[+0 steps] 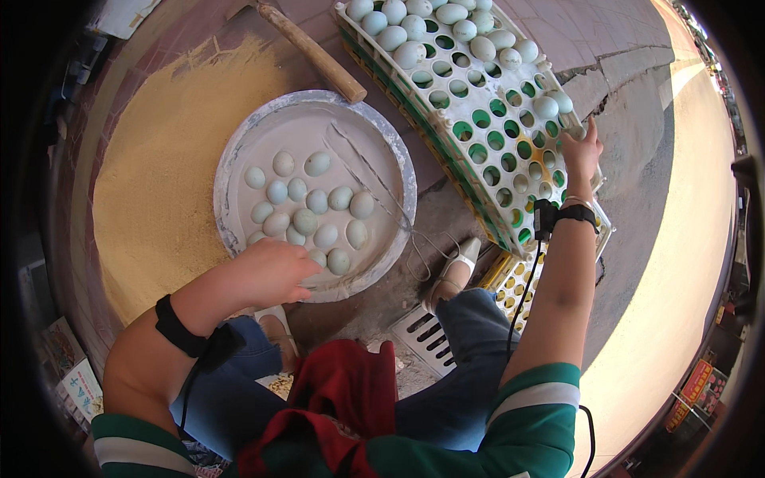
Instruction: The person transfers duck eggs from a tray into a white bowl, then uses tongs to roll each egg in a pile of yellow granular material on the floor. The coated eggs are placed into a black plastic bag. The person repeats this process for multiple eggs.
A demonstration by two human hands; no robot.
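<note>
Several pale blue-green eggs [305, 221] lie in a round basin [224, 161] coated with pale, greyish slurry. My left hand [278, 273] is over the basin's near left edge, beside the closest eggs; its fingertips are partly hidden, so a hold cannot be told. At the right edge of a stack of perforated plastic egg trays [445, 119], my right hand [580, 149] touches an egg [575, 132], fingers partly spread; whether it grips the egg cannot be told. More eggs [410, 55] fill the far end of the top tray. Wire tongs [407, 226] lean across the basin's right rim.
A wooden-handled tool [314, 54] rests against the basin's far rim. Yellowish powder or fine grain [161, 179] covers the ground at left. A floor drain grate [424, 337] lies near my feet, beside a yellow tray [514, 287]. Cables run from both wrist straps.
</note>
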